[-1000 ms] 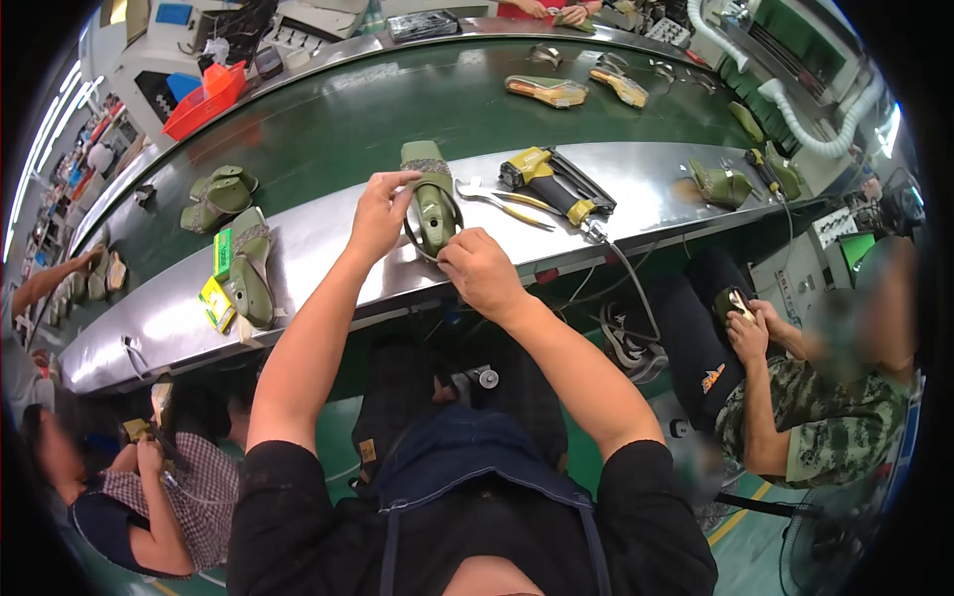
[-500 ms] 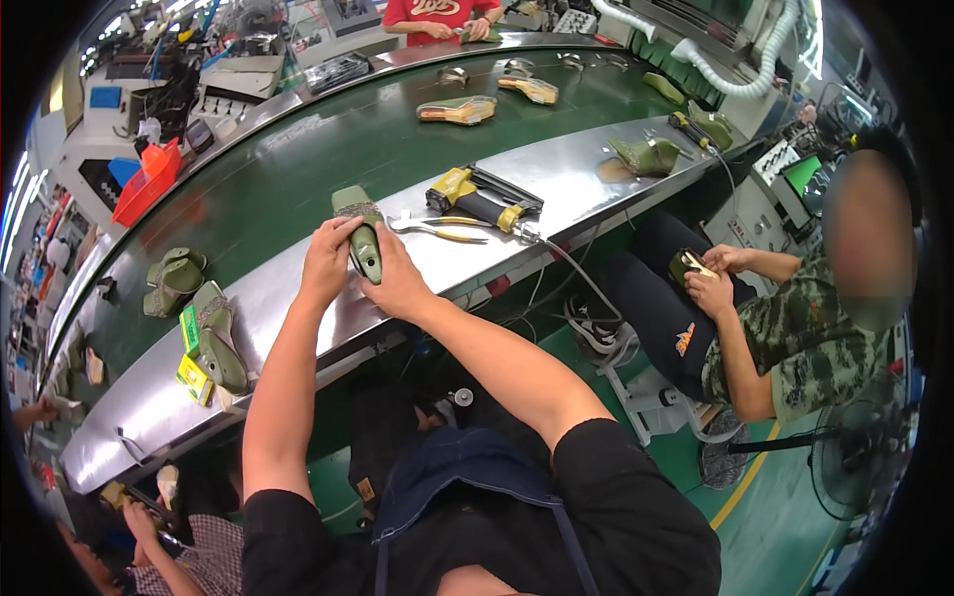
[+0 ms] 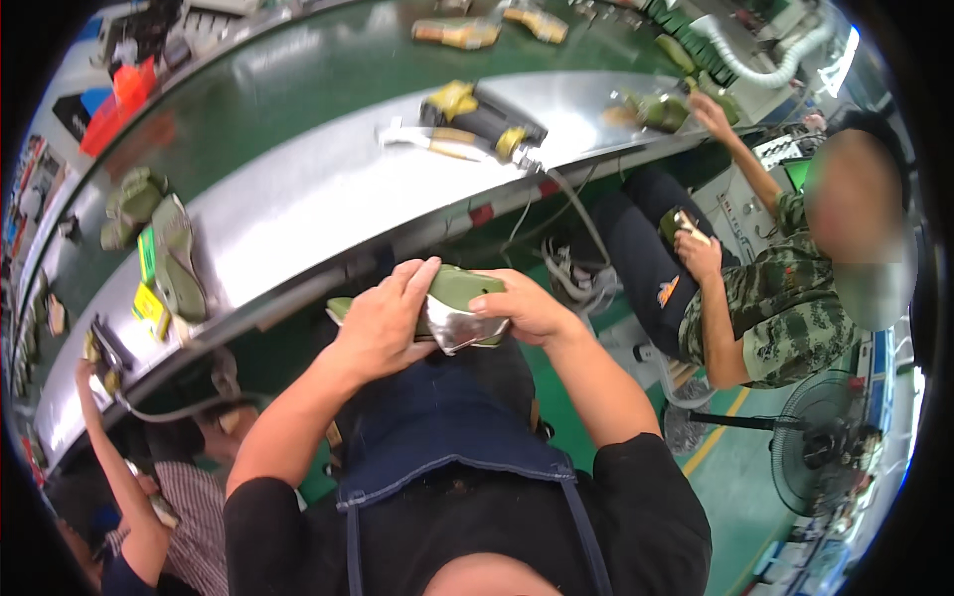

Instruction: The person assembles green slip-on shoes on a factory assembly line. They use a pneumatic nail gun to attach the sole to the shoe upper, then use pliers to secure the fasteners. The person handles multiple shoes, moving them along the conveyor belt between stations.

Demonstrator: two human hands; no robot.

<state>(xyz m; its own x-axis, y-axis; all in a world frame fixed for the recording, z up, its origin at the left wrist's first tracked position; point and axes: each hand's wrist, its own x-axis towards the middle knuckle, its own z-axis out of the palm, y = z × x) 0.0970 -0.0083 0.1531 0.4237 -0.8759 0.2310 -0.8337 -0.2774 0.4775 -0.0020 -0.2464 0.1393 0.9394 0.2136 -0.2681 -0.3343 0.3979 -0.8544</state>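
Observation:
I hold a green shoe last (image 3: pixel 459 286) with a shiny silvery piece on its side, above my lap and apart from the bench. My left hand (image 3: pixel 383 313) wraps round one end, its fingers lying over the top. The other end is gripped by my right hand (image 3: pixel 532 306), the thumb pressed on the green surface. On the metal ledge beyond lie pliers (image 3: pixel 452 145), blurred, and beside them a black-and-yellow air nail gun (image 3: pixel 487 119) with a hose. Farther left on the ledge is another green last (image 3: pixel 179 263), next to green and yellow small boxes (image 3: pixel 149 308).
A green conveyor belt (image 3: pixel 298 74) runs beyond the metal ledge (image 3: pixel 298 189), carrying several lasts and sole pieces. A seated co-worker (image 3: pixel 775 308) at right reaches toward the ledge. Another person's arm (image 3: pixel 124 467) at lower left reaches a nail gun. A fan (image 3: pixel 815 442) stands lower right.
The last has come from the ledge back over my lap and is turned sideways. My view has tilted down. The right co-worker now stretches one arm to the ledge.

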